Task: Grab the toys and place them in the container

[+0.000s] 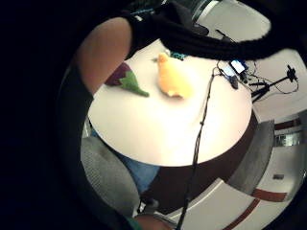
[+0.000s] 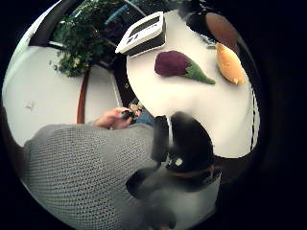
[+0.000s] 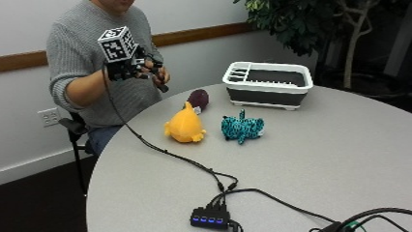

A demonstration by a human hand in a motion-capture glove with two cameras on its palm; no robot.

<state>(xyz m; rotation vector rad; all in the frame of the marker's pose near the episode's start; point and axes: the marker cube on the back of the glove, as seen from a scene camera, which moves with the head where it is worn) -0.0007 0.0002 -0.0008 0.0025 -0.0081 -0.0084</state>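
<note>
A USB hub (image 3: 208, 216) lies nearest; no toy is yet held, the right hand (image 3: 138, 67) raised, fingers relaxed; the orange toy (image 3: 184, 125) must be reached.

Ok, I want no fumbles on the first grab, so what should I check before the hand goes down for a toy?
1. Gloved right hand holding nothing: ok, raised at chest height.
2. Container empty and reachable on the table: ok.
3. Yellow toy, teal toy and purple toy lying separately: ok.
4. Cable clear of the toys: not ok, it runs close beside the yellow one.
5. Bare hand out of the way: cannot tell.
</note>
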